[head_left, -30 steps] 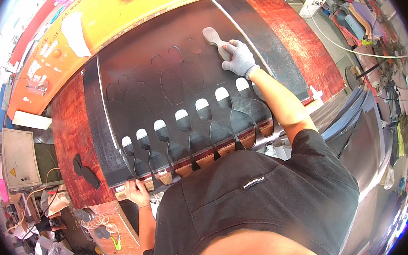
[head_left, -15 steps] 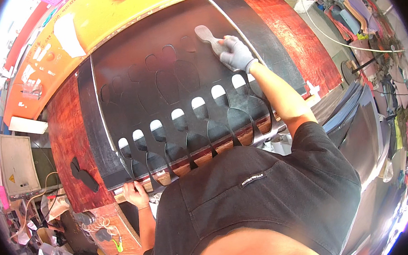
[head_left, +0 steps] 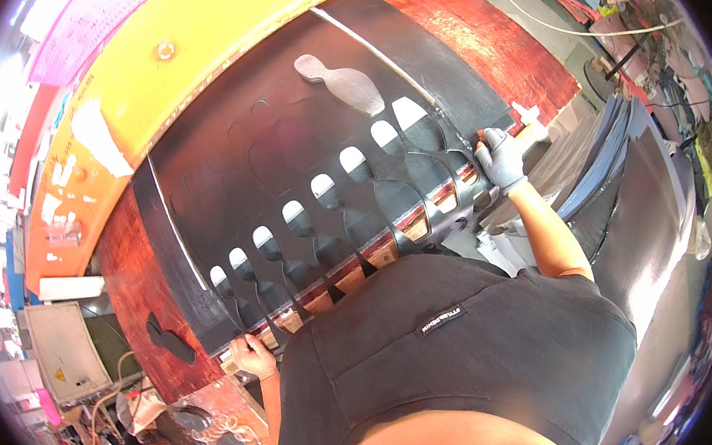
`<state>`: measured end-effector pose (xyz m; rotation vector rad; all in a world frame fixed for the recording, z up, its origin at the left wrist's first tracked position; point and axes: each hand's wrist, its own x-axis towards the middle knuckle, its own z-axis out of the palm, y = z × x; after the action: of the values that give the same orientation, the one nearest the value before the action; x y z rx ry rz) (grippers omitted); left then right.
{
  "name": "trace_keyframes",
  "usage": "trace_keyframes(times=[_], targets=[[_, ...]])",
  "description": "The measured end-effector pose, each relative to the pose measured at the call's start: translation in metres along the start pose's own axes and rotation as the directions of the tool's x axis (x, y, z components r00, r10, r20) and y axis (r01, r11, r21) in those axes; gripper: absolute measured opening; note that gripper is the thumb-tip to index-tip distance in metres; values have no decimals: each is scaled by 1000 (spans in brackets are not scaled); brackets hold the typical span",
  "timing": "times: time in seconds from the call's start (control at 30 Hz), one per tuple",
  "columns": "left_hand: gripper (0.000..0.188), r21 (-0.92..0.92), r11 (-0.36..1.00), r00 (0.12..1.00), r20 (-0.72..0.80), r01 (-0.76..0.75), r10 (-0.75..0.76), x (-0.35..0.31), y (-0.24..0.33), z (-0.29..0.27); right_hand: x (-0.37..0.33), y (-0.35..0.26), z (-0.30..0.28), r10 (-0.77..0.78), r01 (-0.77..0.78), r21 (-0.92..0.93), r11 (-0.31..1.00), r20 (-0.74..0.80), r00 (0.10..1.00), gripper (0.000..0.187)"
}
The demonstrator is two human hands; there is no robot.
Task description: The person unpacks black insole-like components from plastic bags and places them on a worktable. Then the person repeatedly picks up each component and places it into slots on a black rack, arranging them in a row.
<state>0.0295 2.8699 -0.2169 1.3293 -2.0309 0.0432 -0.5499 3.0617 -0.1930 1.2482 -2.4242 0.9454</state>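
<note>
A black sheet point(head_left: 308, 251) with a row of sole-shaped holes along its near side lies over the work surface and hangs over the near edge. My left hand point(head_left: 254, 356) is closed on the sheet's near left corner. At the near right corner my right hand point(head_left: 500, 161), in a grey fingerless glove, has its fingers curled round the sheet's edge. A grey sole-shaped plate point(head_left: 350, 90) rests on the far right part of the sheet, apart from both hands. Faint sole outlines show on the sheet to its left.
Behind the surface runs a yellow and orange machine beam point(head_left: 216, 33). Black sole-shaped pieces point(head_left: 171, 342) lie on the red board point(head_left: 130, 274) at left. Stacked dark sheets point(head_left: 594, 170) stand at right, and a grey box point(head_left: 67, 350) at far left.
My right hand has let go of the grey sole-shaped plate and come back to the sheet's near right corner. My left hand stays at the near left corner. The whole view has shifted.
</note>
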Motion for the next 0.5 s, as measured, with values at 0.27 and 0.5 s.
trace_keyframes(times=[0.27, 0.5], targets=[[24, -25, 995, 991, -90, -99, 97, 16, -16, 12, -16, -18, -10, 108, -98, 65, 993, -158, 982, 16], [28, -17, 998, 991, -119, -56, 54, 38, -35, 32, -11, -33, -6, 100, -86, 138, 987, -102, 990, 18]])
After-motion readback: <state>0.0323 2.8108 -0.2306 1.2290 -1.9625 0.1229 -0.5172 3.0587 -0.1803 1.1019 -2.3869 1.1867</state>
